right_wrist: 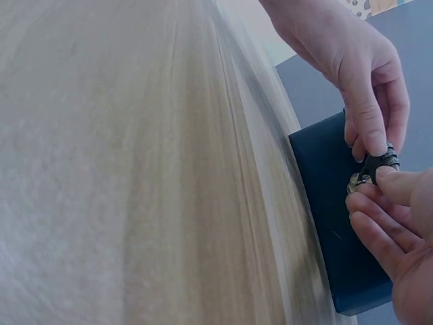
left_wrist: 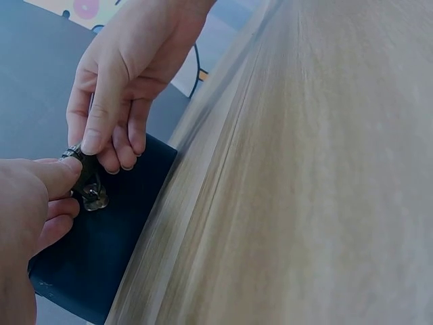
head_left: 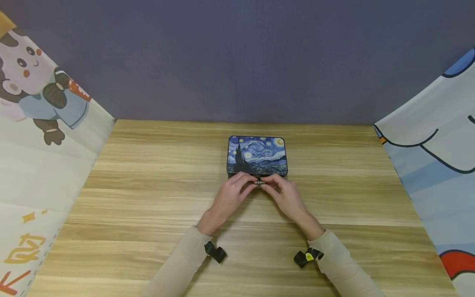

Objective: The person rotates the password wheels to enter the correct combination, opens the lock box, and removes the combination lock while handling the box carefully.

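Note:
A rectangular box (head_left: 256, 153) with a swirling blue night-sky painting on its lid stands on the table, lid down. At the middle of its dark front side is a small dark combination padlock (right_wrist: 390, 160) with ridged dials, beside a metal clasp (left_wrist: 95, 199). My left hand (head_left: 228, 197) pinches one end of the padlock between thumb and fingers. From the other side my right hand (head_left: 290, 199) pinches the opposite end, its thumb (right_wrist: 400, 187) on the lock. The fingers cover part of the lock.
The wood-grain table (head_left: 148, 198) meets a dark grey-blue wall (head_left: 237, 62) just behind the box. Cartoon-printed panels (head_left: 44, 103) flank the table on both sides. Black straps (head_left: 216, 252) hang at both sleeve cuffs.

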Motion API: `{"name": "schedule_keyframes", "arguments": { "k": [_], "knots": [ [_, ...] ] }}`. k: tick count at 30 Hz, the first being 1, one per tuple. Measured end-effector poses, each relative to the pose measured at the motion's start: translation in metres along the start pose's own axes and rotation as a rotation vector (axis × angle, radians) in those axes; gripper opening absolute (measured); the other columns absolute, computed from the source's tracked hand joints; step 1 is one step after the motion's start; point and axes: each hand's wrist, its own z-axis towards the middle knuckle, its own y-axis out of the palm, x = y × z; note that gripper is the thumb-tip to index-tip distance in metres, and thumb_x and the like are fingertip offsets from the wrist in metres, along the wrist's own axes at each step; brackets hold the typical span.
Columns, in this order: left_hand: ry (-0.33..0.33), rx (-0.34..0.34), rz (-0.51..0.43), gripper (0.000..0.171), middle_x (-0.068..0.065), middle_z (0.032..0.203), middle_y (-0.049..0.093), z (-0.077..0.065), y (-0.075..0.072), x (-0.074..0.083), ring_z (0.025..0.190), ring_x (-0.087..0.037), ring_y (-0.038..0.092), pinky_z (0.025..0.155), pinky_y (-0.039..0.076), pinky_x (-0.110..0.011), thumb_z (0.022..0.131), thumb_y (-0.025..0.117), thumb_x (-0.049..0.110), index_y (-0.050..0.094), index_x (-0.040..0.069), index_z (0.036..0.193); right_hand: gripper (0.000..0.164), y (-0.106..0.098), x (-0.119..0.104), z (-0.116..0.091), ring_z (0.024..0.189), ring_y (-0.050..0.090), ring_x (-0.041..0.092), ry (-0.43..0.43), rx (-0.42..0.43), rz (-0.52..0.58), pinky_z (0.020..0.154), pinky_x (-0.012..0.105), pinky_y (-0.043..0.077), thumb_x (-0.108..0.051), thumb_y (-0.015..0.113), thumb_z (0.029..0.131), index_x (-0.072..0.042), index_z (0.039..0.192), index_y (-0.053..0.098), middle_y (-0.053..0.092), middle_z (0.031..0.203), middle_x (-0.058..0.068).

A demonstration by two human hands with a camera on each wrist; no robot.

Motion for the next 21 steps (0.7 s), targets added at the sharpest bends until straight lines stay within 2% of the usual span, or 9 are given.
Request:
{"name": "schedule_keyframes", "arguments": {
  "k": [21],
  "knots": [
    [-0.009,-0.011,-0.002,0.018,-0.004,0.104,0.074,0.0003,-0.0011,0.0006,0.096,-0.016,0.072,0.093,0.059,-0.02,0.091,0.079,0.009,0.074,0.006,0.108,0.016,-0.0001,-0.0002,-0.0005,0.085,0.074,0.02,-0.002,0.002,0.0,0.075,0.032,0.064,-0.006,0.075,0.094,-0.006,0.11,0.072,0.077,0.099,0.008]
  ]
}}
